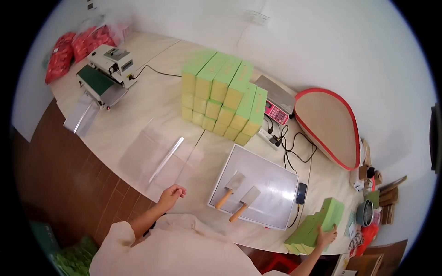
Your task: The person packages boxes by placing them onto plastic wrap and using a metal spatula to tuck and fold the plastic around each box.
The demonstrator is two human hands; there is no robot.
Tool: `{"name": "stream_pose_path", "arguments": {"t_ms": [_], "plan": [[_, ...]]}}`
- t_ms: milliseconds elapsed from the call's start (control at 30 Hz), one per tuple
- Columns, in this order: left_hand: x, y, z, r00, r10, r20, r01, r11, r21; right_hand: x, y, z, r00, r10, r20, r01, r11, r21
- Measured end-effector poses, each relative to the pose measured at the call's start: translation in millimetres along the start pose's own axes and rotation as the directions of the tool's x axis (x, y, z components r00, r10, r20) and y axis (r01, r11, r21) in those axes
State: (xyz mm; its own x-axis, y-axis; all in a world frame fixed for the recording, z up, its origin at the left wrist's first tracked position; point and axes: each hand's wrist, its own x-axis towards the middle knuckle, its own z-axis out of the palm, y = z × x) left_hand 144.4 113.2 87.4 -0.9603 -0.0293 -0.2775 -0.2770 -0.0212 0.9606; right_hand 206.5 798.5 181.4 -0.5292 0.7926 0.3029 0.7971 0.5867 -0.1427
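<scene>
My left hand hovers over the table's front edge with its fingers curled in, and nothing shows in them. Just beyond it lies a clear plastic sheet or bag with a shiny strip on top. My right hand grips a green box in a row of similar boxes at the front right. Two trowel-like scrapers with wooden handles, one nearer and one farther, rest on a shallow metal tray between my hands.
Green boxes are stacked at the back centre. A sealing machine stands at the left near red bags. At the back right are a pink-keyed scale, loose cables and a red-rimmed woven tray. A phone lies beside the metal tray.
</scene>
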Motion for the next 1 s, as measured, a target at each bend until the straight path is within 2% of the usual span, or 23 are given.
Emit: {"name": "stream_pose_path", "arguments": {"t_ms": [67,133,200,233,267,300,333,367,467,500,567,600,667,700,733,800,833,867,900,933,967,1000], "plan": [[-5.4,10.5,3.1,0.995,-0.09,0.041,0.09,0.996,0.004,-21.9,-41.4,-26.2,0.958,-0.278,-0.073,0.287,0.942,0.174],[-5.9,25.1,8.0,0.983,-0.129,0.127,0.132,0.991,-0.015,-52.1,-97.2,-49.7,0.808,-0.54,-0.235,0.587,0.772,0.244],[-3.7,35.2,13.7,0.962,-0.168,0.214,0.178,0.984,-0.029,-100.8,-171.1,-92.6,0.739,-0.635,-0.223,0.671,0.667,0.323],[0.6,39.9,17.2,0.925,-0.198,0.324,0.239,0.967,-0.092,-120.9,-202.7,-108.4,0.678,-0.705,-0.208,0.711,0.556,0.431],[4.4,45.0,21.5,0.88,-0.214,0.424,0.303,0.941,-0.153,-140.2,-228.2,-117.2,0.6,-0.772,-0.209,0.731,0.424,0.535],[2.5,57.9,29.9,0.883,-0.209,0.419,0.297,0.942,-0.155,-159.1,-246.5,-116.9,0.482,-0.84,-0.249,0.79,0.294,0.538],[-2.5,73.5,35.4,0.831,-0.268,0.488,0.406,0.891,-0.202,-177.0,-264.7,-115.2,0.347,-0.891,-0.292,0.831,0.148,0.536],[-7.8,89.3,41.0,0.769,-0.323,0.552,0.514,0.826,-0.232,-198.0,-284.1,-113.3,0.211,-0.905,-0.368,0.826,-0.036,0.563],[-22.7,96.7,33.1,0.669,-0.239,0.704,0.677,0.588,-0.443,-263.4,-334.1,-102.9,-0.139,-0.819,-0.557,0.653,-0.499,0.57],[-26.5,92.6,24.9,0.651,-0.188,0.736,0.707,0.503,-0.497,-281.5,-341.9,-88.4,-0.14,-0.815,-0.563,0.64,-0.508,0.577],[-33.8,79.5,3.8,0.673,-0.106,0.732,0.713,0.354,-0.605,-317.3,-352.3,-58.4,-0.272,-0.698,-0.663,0.738,-0.593,0.322],[-35.9,75.7,-8.3,0.689,-0.076,0.721,0.708,0.287,-0.645,-330.1,-361.2,-60.8,-0.263,-0.7,-0.664,0.731,-0.594,0.336],[-32.7,67.6,-36.1,0.74,-0.062,0.67,0.666,0.213,-0.715,-352.1,-376.7,-73.3,-0.102,-0.82,-0.563,0.54,-0.521,0.661],[-25.0,64.8,-50.9,0.764,-0.06,0.642,0.641,0.181,-0.746,-353.9,-383.6,-84.1,-0.124,-0.879,-0.46,0.457,-0.463,0.76],[-14.4,60.7,-66.5,0.791,-0.076,0.608,0.61,0.175,-0.772,-362.4,-386.0,-82.7,-0.128,-0.89,-0.437,0.455,-0.444,0.772],[13.5,53.4,-95.8,0.829,-0.109,0.548,0.558,0.194,-0.807,-381.1,-396.9,-76.1,0.012,-0.975,-0.222,0.136,-0.219,0.966],[29.3,52.2,-107.1,0.836,-0.137,0.532,0.549,0.242,-0.8,-390.9,-400.8,-72.2,0.062,-0.992,-0.11,-0.026,-0.111,0.993],[42.0,51.5,-120.2,0.841,-0.171,0.514,0.541,0.286,-0.791,-403.6,-405.9,-72.4,0.07,-0.993,-0.091,-0.021,-0.092,0.995],[53.2,51.7,-127.2,0.839,-0.2,0.505,0.543,0.363,-0.757,-415.3,-412.5,-72.9,0.185,-0.975,0.12,-0.291,0.063,0.955],[64.7,52.2,-134.2,0.837,-0.229,0.497,0.544,0.437,-0.716,-428.7,-421.0,-73.4,0.245,-0.906,0.346,-0.554,0.162,0.817],[74.8,53.2,-140.6,0.845,-0.276,0.458,0.526,0.584,-0.618,-436.6,-428.8,-67.2,0.245,-0.879,0.409,-0.568,0.212,0.795],[87.2,49.0,-145.2,0.815,-0.274,0.51,0.529,0.711,-0.463,-450.4,-440.3,-63.3,0.27,-0.863,0.426,-0.571,0.213,0.793]]}}
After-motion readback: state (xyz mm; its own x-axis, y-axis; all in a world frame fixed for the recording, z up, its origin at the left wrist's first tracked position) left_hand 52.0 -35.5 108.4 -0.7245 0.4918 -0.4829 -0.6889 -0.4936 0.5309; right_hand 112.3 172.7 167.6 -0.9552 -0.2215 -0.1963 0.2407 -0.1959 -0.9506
